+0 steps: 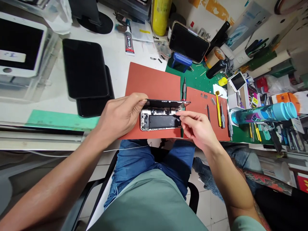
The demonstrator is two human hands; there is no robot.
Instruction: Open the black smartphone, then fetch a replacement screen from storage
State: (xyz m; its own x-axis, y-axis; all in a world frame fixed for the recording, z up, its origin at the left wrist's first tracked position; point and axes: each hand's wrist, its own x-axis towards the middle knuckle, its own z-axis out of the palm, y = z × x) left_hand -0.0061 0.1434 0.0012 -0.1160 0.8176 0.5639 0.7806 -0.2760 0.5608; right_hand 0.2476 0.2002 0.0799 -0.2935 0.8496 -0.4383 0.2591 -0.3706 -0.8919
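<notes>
Silver phone [160, 122], long axis left-right

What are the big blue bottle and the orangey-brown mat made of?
The bottle looks like shiny, see-through plastic, since light passes through its tinted side, though glass is possible. The mat seems to be matt rubber or silicone: it lies flat and hardly shines.

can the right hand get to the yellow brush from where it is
Probably yes: the yellow brush lies on the red mat to the right of the right hand, with only a thin black tool seen between them. The fingers are at the open phone, so they would have to leave it.
</notes>
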